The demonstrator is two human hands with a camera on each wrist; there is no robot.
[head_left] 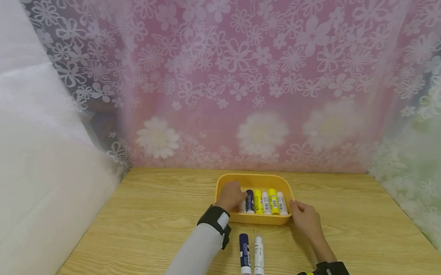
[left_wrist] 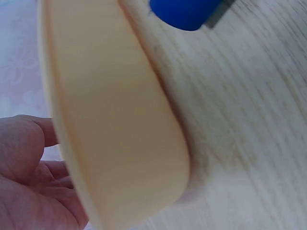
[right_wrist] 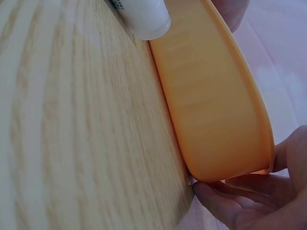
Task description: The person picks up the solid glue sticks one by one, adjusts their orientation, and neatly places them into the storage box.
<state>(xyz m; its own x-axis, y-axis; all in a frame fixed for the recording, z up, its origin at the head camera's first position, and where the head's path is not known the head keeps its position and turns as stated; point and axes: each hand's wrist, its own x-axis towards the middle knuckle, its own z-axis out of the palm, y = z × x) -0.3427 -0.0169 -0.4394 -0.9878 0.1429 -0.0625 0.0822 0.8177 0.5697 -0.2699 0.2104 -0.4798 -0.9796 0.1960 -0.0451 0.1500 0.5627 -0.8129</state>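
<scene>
A yellow plastic tray [head_left: 259, 220] holds a row of glue sticks: a dark blue one [head_left: 250, 202], two yellow ones and several white ones. My left hand [head_left: 230, 196] reaches over its left side, fingers at the upper end of the leftmost white glue stick [head_left: 242, 207], apparently pinching it; the tray wall [left_wrist: 115, 115] partly hides the fingers in the left wrist view. With my right hand [head_left: 306, 220] I grip the tray's right front corner; in the right wrist view, fingertips [right_wrist: 206, 191] touch it low on the outside.
In front of the tray, a dark blue glue stick [head_left: 245, 253] and a white glue stick [head_left: 259, 257] lie side by side on the wooden table [head_left: 136, 239]. A pink flowered curtain [head_left: 217, 72] hangs behind the table's back edge; pale sheeting [head_left: 40, 161] flanks the left side.
</scene>
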